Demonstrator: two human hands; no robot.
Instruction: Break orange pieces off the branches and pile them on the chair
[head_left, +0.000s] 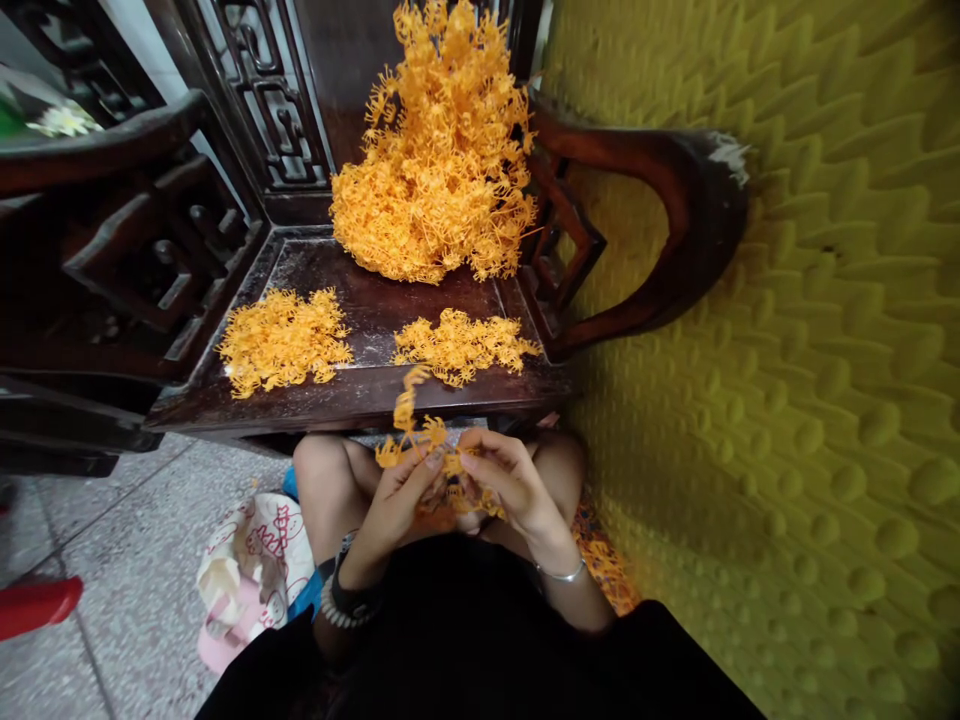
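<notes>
While the big orange heap sits far back on the dark wooden chair seat, the orange plastic strip is pinched between both hands over the lap; left hand and right hand closed on it, its long axis rising up toward the seat edge, nearer the left fingers.

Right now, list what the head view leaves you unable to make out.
- Orange plastic piece: its shape is blurred and partly covered by the left hand and right hand.
- Big orange heap: its top is cut by the upper edge.
- Chair seat: its back part is hidden under the heap.
</notes>
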